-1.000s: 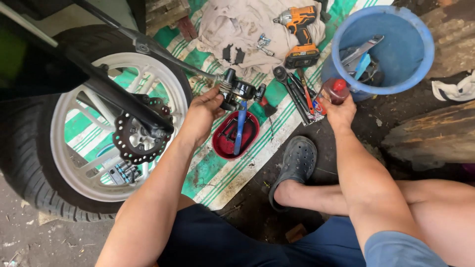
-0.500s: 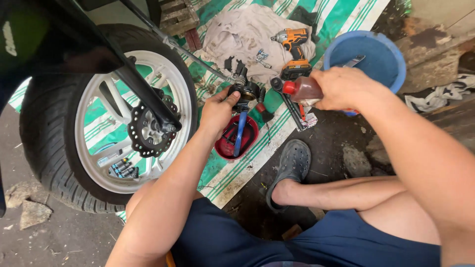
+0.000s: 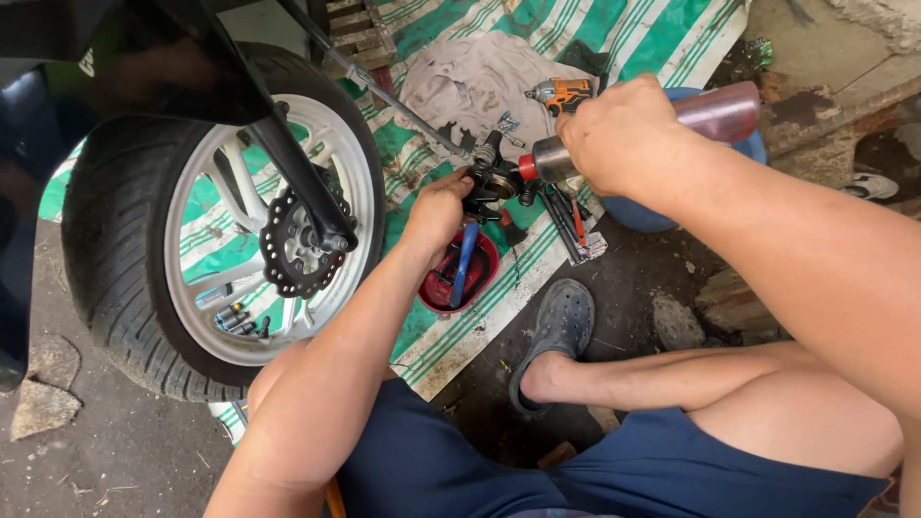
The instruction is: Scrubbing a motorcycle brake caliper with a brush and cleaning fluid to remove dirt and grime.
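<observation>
Green-striped tarp (image 3: 672, 38) over dirt ground (image 3: 115, 460), beside motorcycle wheel (image 3: 134, 259)

From up here I see my own bare forearms, no sleeves, no watch or rings on my left hand (image 3: 436, 206) or right hand (image 3: 619, 134). I wear dark navy shorts (image 3: 614, 475), legs bare below them. On one foot sits a grey perforated clog (image 3: 558, 331), dusty.

Black brake caliper (image 3: 491, 177), greasy, held up on its hose above a red bowl. Clear bottle (image 3: 710, 113) of reddish fluid, tipped nearly flat, red nozzle touching the caliper's top opening.
</observation>
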